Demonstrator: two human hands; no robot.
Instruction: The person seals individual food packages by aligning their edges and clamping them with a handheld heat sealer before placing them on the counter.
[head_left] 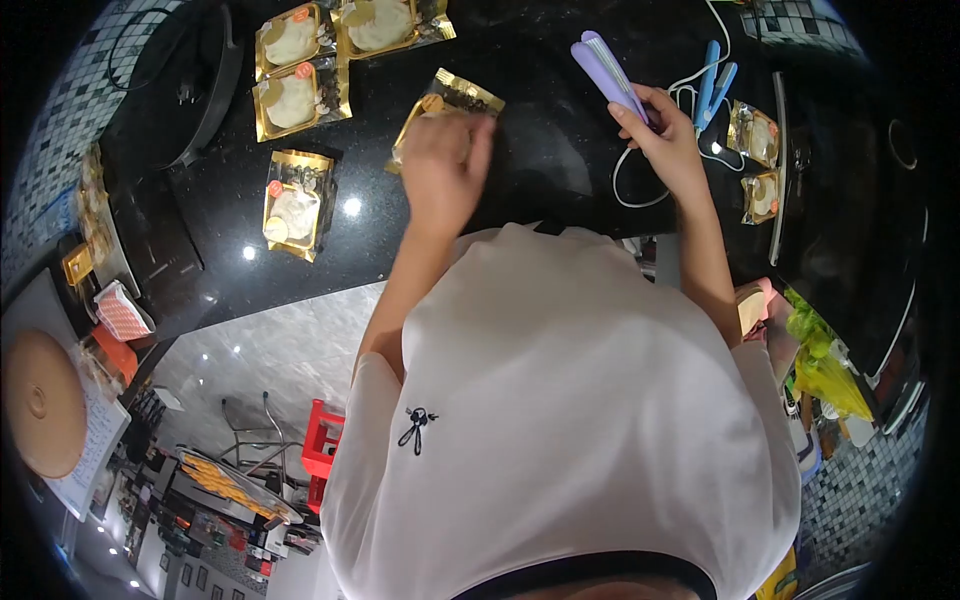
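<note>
My right hand (660, 140) grips a purple mini hair straightener (610, 75) by its cord end, with the plates pointing up and left. Beside it lies a blue mini hair straightener (711, 88), its arms apart. My left hand (440, 165), slightly blurred, is closed over the lower part of a gold food packet (468, 95); its fingertips are hidden. Another gold packet (293, 208) with a pale filling lies left of that hand. Further packets (290, 100) sit at the upper left, some side by side.
White cords (640, 205) loop across the black countertop (545, 150) near my right forearm. Two smaller gold packets (760, 135) lie at the right by a metal edge strip. A dark round pan (190, 90) stands at the left. A red stool (320, 440) is on the floor below.
</note>
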